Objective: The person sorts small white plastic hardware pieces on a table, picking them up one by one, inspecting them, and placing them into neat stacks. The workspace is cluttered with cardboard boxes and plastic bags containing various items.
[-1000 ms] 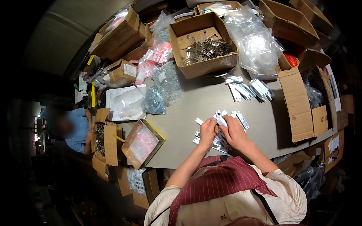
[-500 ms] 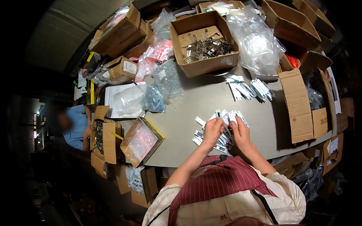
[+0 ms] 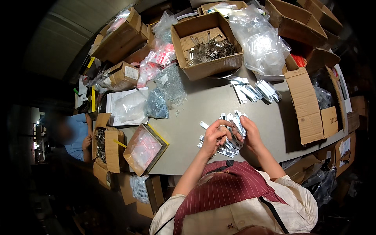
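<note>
A loose heap of short flat metal strips point(image 3: 226, 152), silver and white, lies on the table in front of me. Over its left side is my left hand point(image 3: 212, 138), its fingers curved and apart, with nothing plainly held in them. My right hand point(image 3: 252, 135), at the heap's right side, is closed with thumb and fingers round a slim metal strip; its fingertips partly overlap the heap, so the strip's outline is hard to make out. Farther back, more of these strips lie in a second group of rows point(image 3: 267, 92).
A cardboard box point(image 3: 213, 69) of small metal parts stands at the back, beside a large clear plastic bag point(image 3: 258, 45). An open carton point(image 3: 305, 111) is at the right. At the left are a yellow-edged box point(image 3: 137, 162), bagged parts point(image 3: 157, 103) and a person in blue point(image 3: 79, 131).
My hands have parted slightly. The left has drawn back to the left and its fingers have opened from a pinch; the right stays closed by the heap. The whole view has shifted slightly.
</note>
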Action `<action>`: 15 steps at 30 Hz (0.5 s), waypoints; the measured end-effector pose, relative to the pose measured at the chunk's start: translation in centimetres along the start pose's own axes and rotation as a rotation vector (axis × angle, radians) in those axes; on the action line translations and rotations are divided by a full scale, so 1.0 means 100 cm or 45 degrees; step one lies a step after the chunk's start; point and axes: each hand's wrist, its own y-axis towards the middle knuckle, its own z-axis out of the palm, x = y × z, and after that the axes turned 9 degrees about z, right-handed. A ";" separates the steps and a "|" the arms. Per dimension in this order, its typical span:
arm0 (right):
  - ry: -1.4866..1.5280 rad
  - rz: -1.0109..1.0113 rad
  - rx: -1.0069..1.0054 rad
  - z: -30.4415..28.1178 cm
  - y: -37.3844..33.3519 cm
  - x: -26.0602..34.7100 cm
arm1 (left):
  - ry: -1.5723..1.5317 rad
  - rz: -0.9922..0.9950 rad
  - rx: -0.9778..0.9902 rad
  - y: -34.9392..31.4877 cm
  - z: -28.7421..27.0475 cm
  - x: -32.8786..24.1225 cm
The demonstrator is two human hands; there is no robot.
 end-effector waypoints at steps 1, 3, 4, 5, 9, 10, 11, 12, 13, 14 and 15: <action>0.003 -0.002 0.006 0.001 -0.001 0.001 | 0.008 0.002 -0.007 -0.001 0.001 -0.001; -0.061 -0.003 0.021 -0.002 -0.002 -0.002 | 0.019 -0.011 -0.018 -0.002 0.002 -0.001; -0.093 -0.004 0.029 -0.003 -0.002 -0.005 | 0.045 -0.023 -0.019 -0.002 0.002 0.000; -0.144 -0.018 0.032 -0.003 -0.002 -0.008 | 0.070 -0.033 -0.019 -0.001 0.002 0.000; -0.408 -0.169 -0.071 -0.010 0.003 -0.027 | 0.203 -0.079 -0.089 0.003 0.013 -0.002; -0.571 -0.285 -0.174 -0.010 0.005 -0.033 | 0.224 -0.091 -0.146 0.002 0.016 -0.005; -0.732 -0.401 -0.279 -0.011 0.006 -0.037 | 0.246 -0.104 -0.201 0.001 0.020 -0.008; -0.946 -0.607 -0.414 -0.005 0.003 -0.036 | 0.231 -0.121 -0.240 0.000 0.023 -0.010; -1.067 -0.707 -0.459 -0.001 0.002 -0.036 | 0.217 -0.139 -0.278 -0.002 0.026 -0.012; -1.187 -0.808 -0.504 0.002 0.002 -0.036 | 0.202 -0.157 -0.315 -0.002 0.028 -0.012; -1.308 -0.906 -0.551 0.004 0.001 -0.036 | 0.174 -0.130 -0.326 -0.001 0.026 -0.007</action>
